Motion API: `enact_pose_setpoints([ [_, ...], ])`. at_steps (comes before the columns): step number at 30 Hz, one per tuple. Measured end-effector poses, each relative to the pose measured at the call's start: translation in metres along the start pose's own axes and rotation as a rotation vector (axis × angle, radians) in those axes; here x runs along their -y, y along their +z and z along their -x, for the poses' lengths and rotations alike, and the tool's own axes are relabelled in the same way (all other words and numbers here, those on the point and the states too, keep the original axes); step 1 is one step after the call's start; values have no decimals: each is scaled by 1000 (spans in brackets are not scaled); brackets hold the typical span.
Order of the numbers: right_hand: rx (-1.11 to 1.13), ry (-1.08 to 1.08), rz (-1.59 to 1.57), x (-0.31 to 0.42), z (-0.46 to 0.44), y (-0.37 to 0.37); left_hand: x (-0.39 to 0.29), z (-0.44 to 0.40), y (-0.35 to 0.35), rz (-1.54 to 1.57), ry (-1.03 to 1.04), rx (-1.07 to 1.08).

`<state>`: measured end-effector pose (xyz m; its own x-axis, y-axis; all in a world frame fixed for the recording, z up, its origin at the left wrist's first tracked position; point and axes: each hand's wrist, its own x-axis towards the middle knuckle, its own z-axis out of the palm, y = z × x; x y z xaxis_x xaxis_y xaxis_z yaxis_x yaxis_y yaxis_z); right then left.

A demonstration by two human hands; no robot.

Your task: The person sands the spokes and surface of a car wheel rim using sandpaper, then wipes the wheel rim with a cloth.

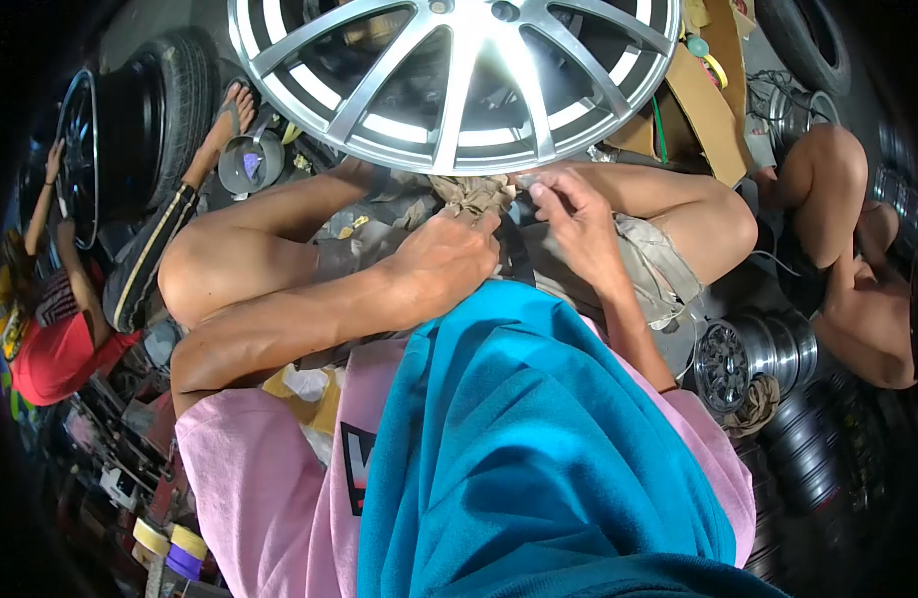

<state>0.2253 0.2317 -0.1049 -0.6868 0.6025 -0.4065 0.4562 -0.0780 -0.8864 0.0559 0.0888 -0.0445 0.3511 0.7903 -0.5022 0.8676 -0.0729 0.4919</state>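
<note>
Head view: left hand grips bunched cloth; alloy wheel close by, likely for reach. Right hand curled, contents unclear.

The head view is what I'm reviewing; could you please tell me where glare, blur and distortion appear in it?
Head view: strong white glare on the silver wheel; head view: the right hand looks slightly motion-blurred, the left hand crisper; head view: wide-angle distortion, with the corners falling into black.
</note>
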Motion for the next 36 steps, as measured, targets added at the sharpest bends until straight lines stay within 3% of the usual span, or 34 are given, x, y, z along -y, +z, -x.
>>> enact_pose_setpoints([
  [6,80,-55,106,5,0,29,-1,19,0,-49,-95,-42],
  [11,143,77,-87,9,-1,42,-1,33,3,-26,-192,-93],
  [19,102,7,-168,22,-6,64,10,58,2,2,-235,-328],
  [25,61,30,-177,17,-10,55,10,54,10,-200,-421,-145],
  [27,60,37,-198,14,-10,55,11,55,10,-252,-430,-183],
  [33,104,-7,-149,18,-12,61,24,67,-12,-198,-507,-285],
  [36,116,-41,-118,26,-15,64,38,84,-35,-2,-507,-372],
])
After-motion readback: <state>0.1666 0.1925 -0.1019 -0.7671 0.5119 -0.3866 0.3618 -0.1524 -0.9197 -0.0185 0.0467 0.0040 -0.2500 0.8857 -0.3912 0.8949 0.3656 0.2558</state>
